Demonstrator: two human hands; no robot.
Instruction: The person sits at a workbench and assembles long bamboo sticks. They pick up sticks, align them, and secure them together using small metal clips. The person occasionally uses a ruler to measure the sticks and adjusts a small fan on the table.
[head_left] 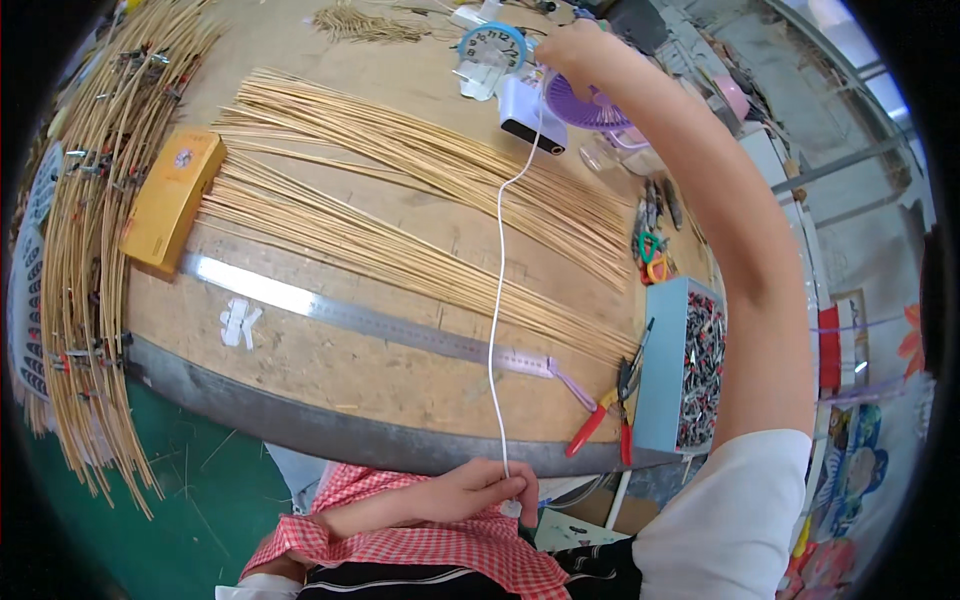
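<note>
A thin white cable (499,240) runs across the workbench from the far side down to my lap. My left hand (478,490) lies by the near edge, its fingers curled round the cable close to a small whitish end piece (511,508). Stretched far across the bench, my right hand (580,56) closes its fingers at the cable's upper end, over a purple fan (585,108); its fingertips are partly hidden. Beside the fan stands a white and black box-shaped device (530,115), with the cable passing in front. A blue round clock (492,47) is just left of that hand.
Bundles of thin bamboo sticks (400,150) cover the mid bench. A steel ruler (350,313), a yellow box (175,200) and red-handled pliers (592,425) lie around them. At right sits a blue box (662,370) of small clips. More sticks (90,250) hang at left.
</note>
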